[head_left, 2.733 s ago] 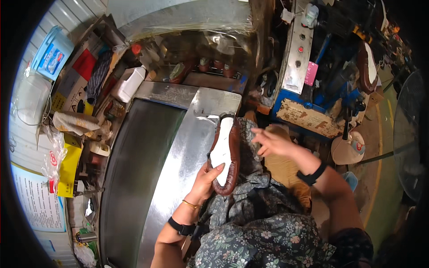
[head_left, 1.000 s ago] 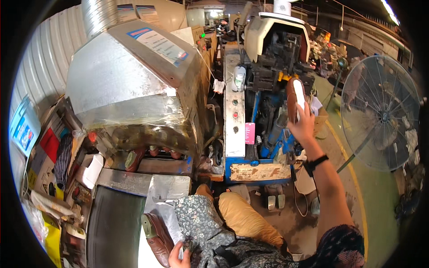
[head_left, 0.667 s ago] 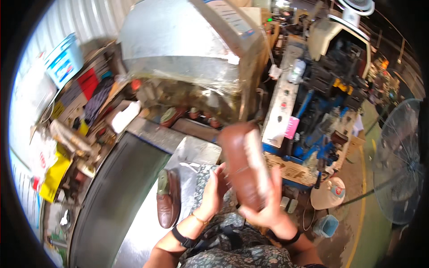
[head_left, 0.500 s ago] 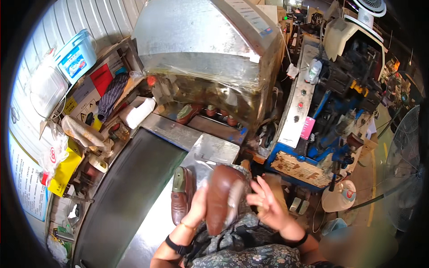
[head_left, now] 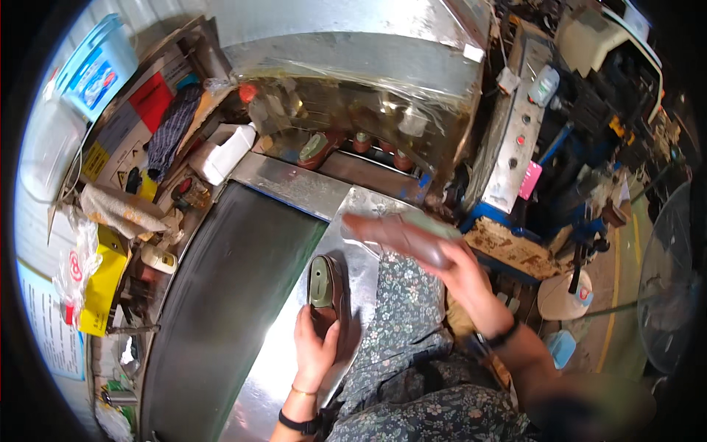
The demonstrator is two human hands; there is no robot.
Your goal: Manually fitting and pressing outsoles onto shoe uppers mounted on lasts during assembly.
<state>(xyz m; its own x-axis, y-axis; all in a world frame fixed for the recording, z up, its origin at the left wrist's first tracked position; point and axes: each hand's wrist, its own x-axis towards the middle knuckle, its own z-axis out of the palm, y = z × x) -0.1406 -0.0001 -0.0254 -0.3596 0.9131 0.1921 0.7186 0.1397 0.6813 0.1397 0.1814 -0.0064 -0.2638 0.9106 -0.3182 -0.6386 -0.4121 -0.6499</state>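
Observation:
My left hand (head_left: pixel 315 346) is closed round the toe end of a dark brown leather shoe (head_left: pixel 338 287) with a green shoe last showing in its opening. This shoe rests on the shiny metal tabletop (head_left: pixel 254 394). Off to the right, my right hand (head_left: pixel 468 276) grips a second brown shoe (head_left: pixel 398 234) by one end and holds it in the air. It lies sideways, smeared by motion, with a pale green last at its upper side.
Left of the tabletop runs a dark conveyor belt (head_left: pixel 228 295). Beyond it, more lasted shoes (head_left: pixel 320 149) sit under a metal hood (head_left: pixel 346 51) with plastic sheeting. A cluttered shelf (head_left: pixel 158 228) borders the left; a blue-framed machine (head_left: pixel 515 247) stands at the right.
The shoe held before me has moved up and turned sideways, now in my right hand. My left hand has left it and taken hold of the shoe on the tabletop. The view has shifted.

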